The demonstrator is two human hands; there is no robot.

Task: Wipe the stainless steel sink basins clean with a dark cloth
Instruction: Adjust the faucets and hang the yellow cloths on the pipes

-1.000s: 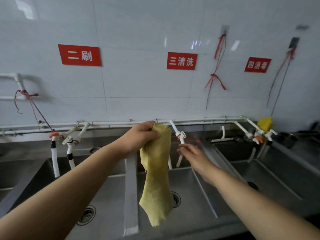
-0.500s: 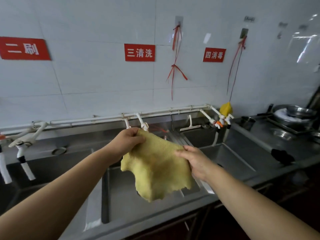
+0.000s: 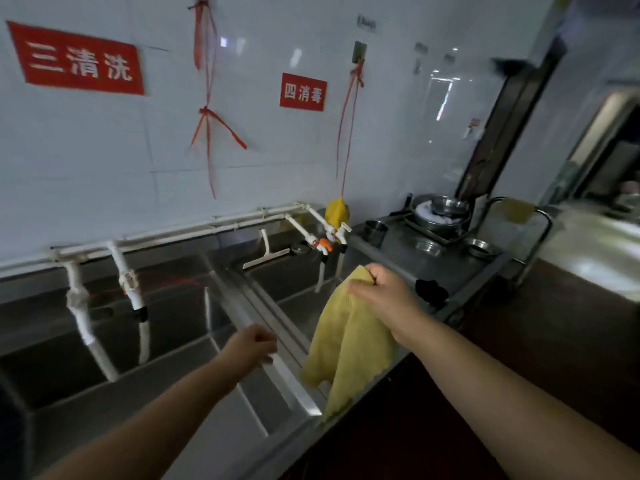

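Observation:
A yellow cloth hangs from my right hand, which grips its top edge above the front of the right-hand steel basin. My left hand hovers with curled fingers over the ridge between that basin and the basin to its left, and holds nothing. A small dark cloth lies bunched on the steel counter just right of my right hand.
White taps hang over the left basin and orange-handled taps over the right one. A white squeegee lies behind. Bowls and a pan stand on the counter, with a steel cup.
My left hand has let go of the yellow cloth and dropped lower. My right hand now holds the cloth alone, farther right. The view has swung right along the sinks.

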